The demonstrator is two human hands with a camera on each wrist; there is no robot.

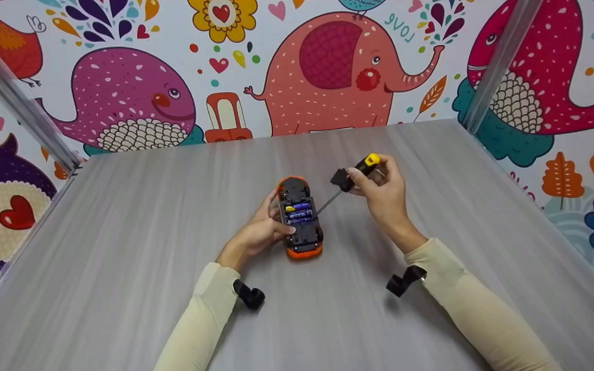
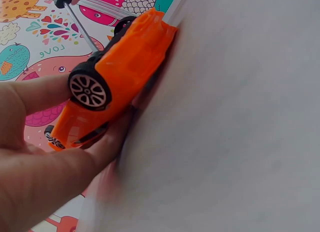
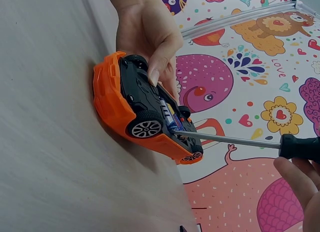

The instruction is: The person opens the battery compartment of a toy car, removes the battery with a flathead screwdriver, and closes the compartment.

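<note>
An orange toy car [image 1: 304, 238] is turned with its black underside up, its battery compartment uncovered. Several blue batteries [image 1: 299, 213] lie in that compartment. My left hand [image 1: 256, 232] grips the car from the left side, thumb on the underside and fingers beneath the body in the left wrist view. In my right hand [image 1: 389, 198] is a screwdriver [image 1: 363, 168] with a black and yellow handle. Its metal shaft [image 3: 235, 139] slants to the compartment's edge, the tip right at the batteries. A small flat black piece [image 1: 339, 177] is also held at the right fingers, beside the handle.
Under the hands is a grey wood-grain table [image 1: 137, 247]. A wall panel with cartoon animals [image 1: 328, 72] rises along its far edge, and metal posts [image 1: 503, 67] stand at the corners. Each sleeve carries a black wrist mount [image 1: 249, 296].
</note>
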